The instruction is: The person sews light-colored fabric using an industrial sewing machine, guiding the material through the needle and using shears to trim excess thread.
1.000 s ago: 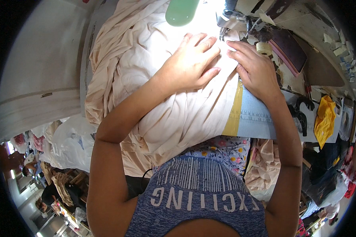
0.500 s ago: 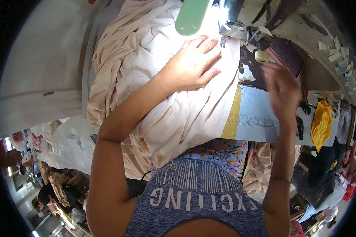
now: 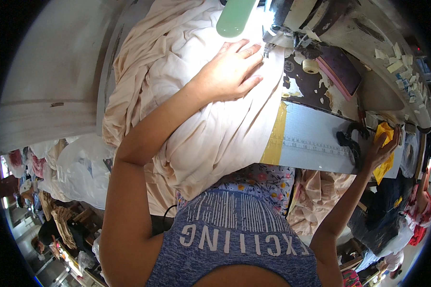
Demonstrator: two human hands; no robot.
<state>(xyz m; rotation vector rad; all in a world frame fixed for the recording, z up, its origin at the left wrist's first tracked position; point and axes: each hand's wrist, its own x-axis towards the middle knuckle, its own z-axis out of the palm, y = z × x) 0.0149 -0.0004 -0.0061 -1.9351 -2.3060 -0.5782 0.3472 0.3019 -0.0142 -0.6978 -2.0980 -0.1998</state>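
Note:
My left hand [image 3: 232, 71] lies flat with fingers spread on a large pile of pale cream cloth [image 3: 201, 138]. Its fingertips are just left of the presser foot [image 3: 267, 49] of a sewing machine [image 3: 330, 21], under a bright light. Far to the right, my right hand [image 3: 382, 149] is at a yellow cloth or bag [image 3: 384, 131] by the table's right end. Its thumb and fingers are apart, with yellow showing between them. Left of that hand, a black curved thing [image 3: 350, 143], perhaps scissor handles, lies on the table.
A pale green rounded piece [image 3: 234, 21] hangs above the cloth. On the machine bed sit a small cream spool [image 3: 310, 66] and a dark phone-like slab with a pink edge [image 3: 340, 71]. A printed ruler scale [image 3: 316, 146] and yellow tape [image 3: 275, 136] run along the table's front.
My right hand has moved right and nearer, from beside the spool to the yellow cloth or bag, uncovering the table between. My left hand stays flat on the cream cloth. The view has shifted slightly.

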